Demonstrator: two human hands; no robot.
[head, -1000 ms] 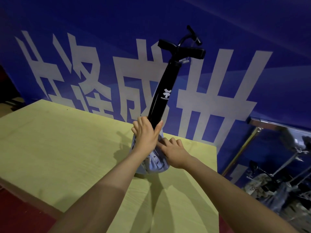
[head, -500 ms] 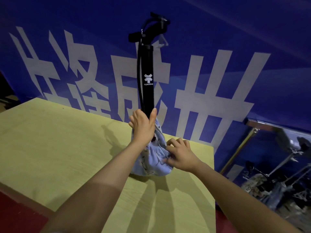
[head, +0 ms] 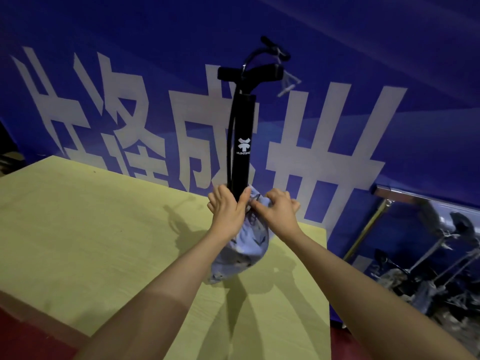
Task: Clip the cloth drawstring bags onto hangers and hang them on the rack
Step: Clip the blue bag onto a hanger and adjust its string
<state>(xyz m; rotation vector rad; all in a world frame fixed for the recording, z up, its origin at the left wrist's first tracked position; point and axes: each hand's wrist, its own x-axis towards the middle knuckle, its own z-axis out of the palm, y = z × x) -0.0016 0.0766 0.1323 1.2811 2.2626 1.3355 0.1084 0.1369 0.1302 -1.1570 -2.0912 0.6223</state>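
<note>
A black pump-like tube (head: 242,141) with a T handle and a white logo stands upright, its lower end inside a light blue cloth drawstring bag (head: 244,253) on the yellow table (head: 91,229). My left hand (head: 227,211) grips the tube and the bag's mouth. Beside it, my right hand (head: 279,211) pinches the bunched bag fabric near the drawstring. The tube's base is hidden in the bag.
A blue banner (head: 337,113) with large white characters hangs right behind the table. A chrome rack bar (head: 389,190) and a pile of metal hangers (head: 428,276) are at the right, below table level. Red floor shows at the lower left.
My right hand rose from the bag's side to its mouth and bunched the fabric there. The tube stayed upright and its handle turned. The bag's lower end now trails toward me.
</note>
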